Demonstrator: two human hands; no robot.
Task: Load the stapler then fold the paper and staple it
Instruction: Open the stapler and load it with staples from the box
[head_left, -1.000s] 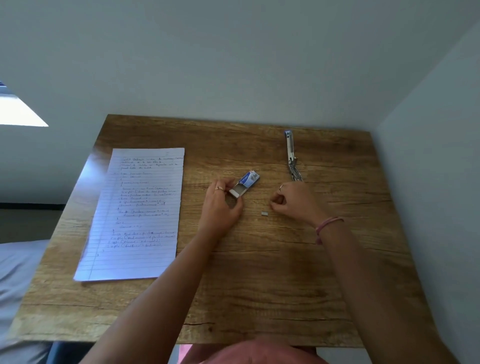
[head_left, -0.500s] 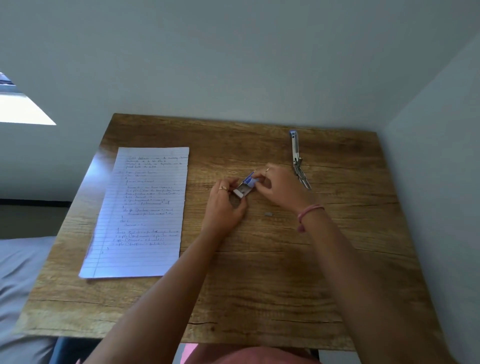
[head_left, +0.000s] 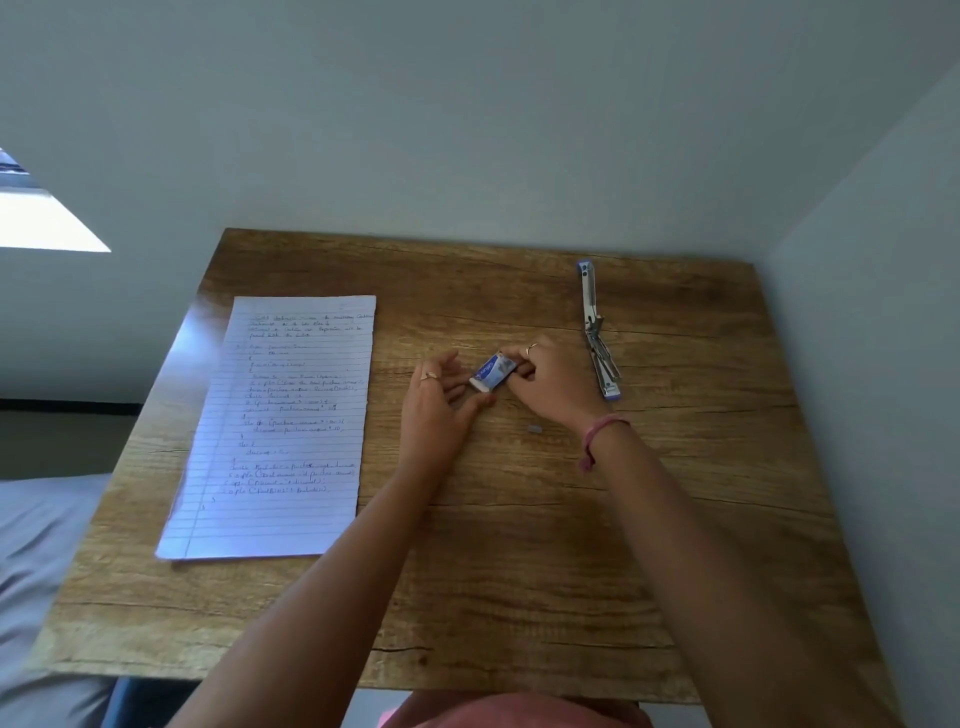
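No text is legible. The white lined paper sheet (head_left: 275, 426) carries blue handwriting, too small to read. The small blue-and-white staple box (head_left: 492, 372) bears blurred, unreadable print.

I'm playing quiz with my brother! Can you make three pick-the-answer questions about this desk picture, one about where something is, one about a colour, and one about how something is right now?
1. Where does the lined paper lie on the wooden table?
A. left of both hands
B. under the stapler
C. at the right edge

2. What colour is the bracelet on the right wrist?
A. green
B. pink
C. black

3. How is the stapler right now?
A. closed and standing upright
B. held in the left hand
C. swung open, lying flat

Answers:
1. A: the sheet lies beyond the left hand, on the table's left part.
2. B: a pink band circles the wrist behind the right hand, which grips the staple box.
3. C: its two arms lie stretched out in a line, untouched.
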